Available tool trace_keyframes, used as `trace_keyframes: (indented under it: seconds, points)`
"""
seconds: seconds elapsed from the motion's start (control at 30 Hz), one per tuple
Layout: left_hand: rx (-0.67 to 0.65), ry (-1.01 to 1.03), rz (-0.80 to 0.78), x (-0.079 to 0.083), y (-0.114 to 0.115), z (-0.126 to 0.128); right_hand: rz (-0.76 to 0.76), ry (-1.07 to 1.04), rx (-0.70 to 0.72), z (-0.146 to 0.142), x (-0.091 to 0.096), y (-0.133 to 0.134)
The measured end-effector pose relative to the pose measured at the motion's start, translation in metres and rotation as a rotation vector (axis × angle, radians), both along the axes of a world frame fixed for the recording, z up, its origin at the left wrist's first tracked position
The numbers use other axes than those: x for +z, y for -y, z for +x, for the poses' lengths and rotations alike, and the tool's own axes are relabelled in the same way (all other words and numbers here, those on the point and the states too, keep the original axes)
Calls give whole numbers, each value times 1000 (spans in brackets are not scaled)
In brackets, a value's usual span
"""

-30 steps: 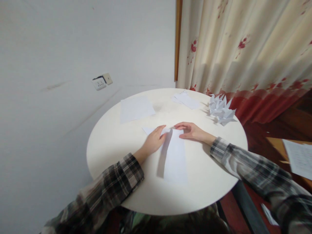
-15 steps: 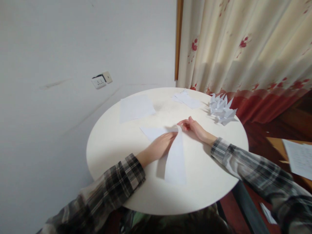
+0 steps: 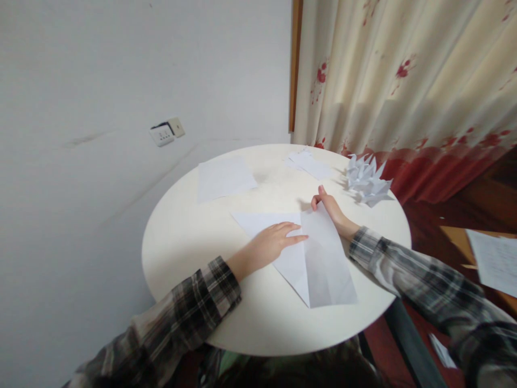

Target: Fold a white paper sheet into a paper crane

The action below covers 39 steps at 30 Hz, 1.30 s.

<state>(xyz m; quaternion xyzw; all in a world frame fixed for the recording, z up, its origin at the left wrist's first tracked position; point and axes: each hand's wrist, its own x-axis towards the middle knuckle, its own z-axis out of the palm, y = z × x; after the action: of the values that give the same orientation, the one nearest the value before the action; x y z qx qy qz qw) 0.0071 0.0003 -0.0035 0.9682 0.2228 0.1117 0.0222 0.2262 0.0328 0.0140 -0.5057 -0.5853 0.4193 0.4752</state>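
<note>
Left grip [image 3: 272,243] released, fingers spread and laid on a white folded sheet [image 3: 329,269], near its crease. Right grip [image 3: 328,207] at the sheet's far edge, fingers curled, thumb pointing up clear of the paper; cannot tell whether it clasps the edge. Sheet lies between and nearer than both grips, right panel raised off the table [image 3: 181,258], left part flat under the left grip. Beyond the left grip: a flat sheet [image 3: 226,179]. Beyond the right grip: loose papers [image 3: 310,165]; right of these, clustered pointed paper folds [image 3: 368,182].
</note>
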Motion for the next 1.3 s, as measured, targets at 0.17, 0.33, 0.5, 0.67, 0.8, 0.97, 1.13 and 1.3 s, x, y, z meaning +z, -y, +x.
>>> trace_keyframes:
  seconds: [0.17,0.33,0.5,0.67,0.8,0.97,1.13,1.3]
  points:
    - [18,44,-37,-4,-3,1,-1,-39,11,-4,6,6]
    - [13,25,-80,-3,-4,0,1,-33,-14,-6,7,6]
    - [65,-22,-111,10,9,2,55,86,56,4,7,0]
    - [140,22,-128,16,26,5,-62,202,277,20,7,-8]
    - [151,2,-132,15,29,5,-24,260,300,23,3,-14]
    - [141,-36,-147,13,29,5,-44,14,204,18,5,-8]
    - [140,-23,-181,10,27,5,-189,-231,385,16,12,2]
    - [121,282,-446,9,15,8,-46,-139,558,16,10,10]
